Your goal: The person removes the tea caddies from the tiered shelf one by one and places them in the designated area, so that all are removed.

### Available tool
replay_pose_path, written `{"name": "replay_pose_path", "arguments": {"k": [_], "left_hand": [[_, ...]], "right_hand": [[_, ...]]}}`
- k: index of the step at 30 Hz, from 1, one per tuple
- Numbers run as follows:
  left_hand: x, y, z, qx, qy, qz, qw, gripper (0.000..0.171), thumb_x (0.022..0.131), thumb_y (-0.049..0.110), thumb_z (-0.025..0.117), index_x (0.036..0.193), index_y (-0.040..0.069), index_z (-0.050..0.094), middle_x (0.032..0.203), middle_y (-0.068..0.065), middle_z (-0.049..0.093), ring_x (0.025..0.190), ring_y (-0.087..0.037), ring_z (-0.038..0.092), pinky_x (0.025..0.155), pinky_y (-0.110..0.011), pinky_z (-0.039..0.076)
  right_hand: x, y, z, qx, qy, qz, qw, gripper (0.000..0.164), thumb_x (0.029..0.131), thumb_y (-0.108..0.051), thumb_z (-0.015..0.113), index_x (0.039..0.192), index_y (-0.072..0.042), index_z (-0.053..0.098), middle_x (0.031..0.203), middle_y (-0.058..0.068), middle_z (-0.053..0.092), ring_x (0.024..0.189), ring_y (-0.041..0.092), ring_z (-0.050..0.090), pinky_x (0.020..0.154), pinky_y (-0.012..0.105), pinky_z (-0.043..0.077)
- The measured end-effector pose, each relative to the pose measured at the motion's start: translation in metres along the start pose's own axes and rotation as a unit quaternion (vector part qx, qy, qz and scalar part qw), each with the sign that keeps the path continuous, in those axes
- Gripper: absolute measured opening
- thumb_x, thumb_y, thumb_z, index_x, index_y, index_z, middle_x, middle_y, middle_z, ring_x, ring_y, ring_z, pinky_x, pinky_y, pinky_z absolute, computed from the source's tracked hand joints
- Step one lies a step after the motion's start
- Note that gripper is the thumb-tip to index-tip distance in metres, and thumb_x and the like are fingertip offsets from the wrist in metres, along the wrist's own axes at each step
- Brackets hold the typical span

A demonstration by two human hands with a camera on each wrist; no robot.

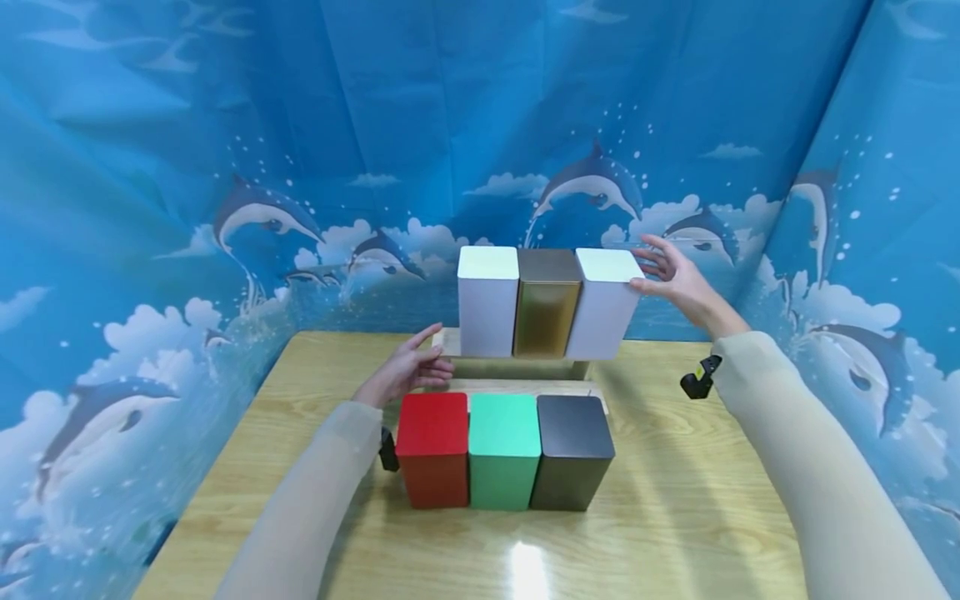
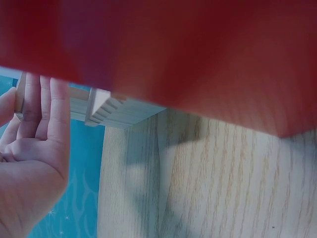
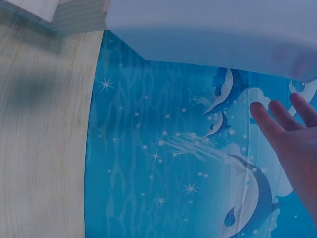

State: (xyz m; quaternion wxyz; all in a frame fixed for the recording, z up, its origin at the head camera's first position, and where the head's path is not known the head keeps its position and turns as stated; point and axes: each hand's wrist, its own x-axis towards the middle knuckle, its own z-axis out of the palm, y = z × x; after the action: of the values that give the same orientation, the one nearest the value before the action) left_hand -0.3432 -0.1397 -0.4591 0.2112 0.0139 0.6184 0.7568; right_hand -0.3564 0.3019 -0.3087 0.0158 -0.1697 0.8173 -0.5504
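Right-hand white box: a tall white rectangular box with a smooth flat top [image 1: 606, 308] stands at the right end of the upper row, its long axis upright and its flat top facing up.
Right hand: the right hand [image 1: 671, 279] is at that box's outer side, thumb by the top corner, fingers spread wide and closed around nothing; whether the skin touches the box is hard to tell.
Left hand: the left hand [image 1: 408, 367] grips the left end of the stand's upper board, thumb on one side and nearly straight fingers on the other.
Stand: a pale wooden two-level stand [image 1: 517, 387] runs left to right, its upper board carrying the back row.
Upper row: beside the right-hand white box come a shiny gold metallic box [image 1: 547, 312] in the middle and a matching white box [image 1: 487, 308] at the left, both upright.
Front row: a red box [image 1: 433, 450], a mint-green box [image 1: 504, 450] and a black box [image 1: 573, 454] stand upright side by side, nearer the person.
Contents: all six tops are covered, so the insides are hidden.
Desk: a light wood-grain desk [image 1: 750, 433] lies beneath, with a bright reflection near its front.
Room: blue sheeting [image 1: 435, 125] printed with leaping dolphins, clouds and spray surrounds the desk.
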Motion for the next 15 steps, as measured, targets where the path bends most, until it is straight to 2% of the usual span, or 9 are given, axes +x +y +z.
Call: {"name": "replay_pose_path", "arguments": {"k": [8, 15], "left_hand": [[0.000, 0.000, 0.002, -0.003, 0.010, -0.011, 0.9999, 0.053, 0.097, 0.021, 0.051, 0.144, 0.033, 0.032, 0.097, -0.022, 0.066, 0.082, -0.030, 0.068, 0.079, -0.043, 0.053], [0.000, 0.000, 0.000, 0.002, 0.002, -0.004, 1.0000, 0.055, 0.097, 0.021, 0.050, 0.146, 0.031, 0.028, 0.092, -0.018, 0.067, 0.081, -0.029, 0.068, 0.080, -0.044, 0.052]], "right_hand": [[0.007, -0.003, 0.003, 0.003, -0.019, 0.003, 1.000, 0.085, 0.086, -0.016, 0.068, 0.150, -0.019, 0.012, 0.152, 0.016, 0.018, 0.137, 0.037, 0.016, 0.108, 0.056, 0.017], [0.012, -0.005, 0.007, 0.009, -0.028, 0.001, 1.000, 0.086, 0.085, -0.014, 0.069, 0.149, -0.017, 0.013, 0.152, 0.017, 0.017, 0.138, 0.036, 0.015, 0.108, 0.056, 0.017]]}}
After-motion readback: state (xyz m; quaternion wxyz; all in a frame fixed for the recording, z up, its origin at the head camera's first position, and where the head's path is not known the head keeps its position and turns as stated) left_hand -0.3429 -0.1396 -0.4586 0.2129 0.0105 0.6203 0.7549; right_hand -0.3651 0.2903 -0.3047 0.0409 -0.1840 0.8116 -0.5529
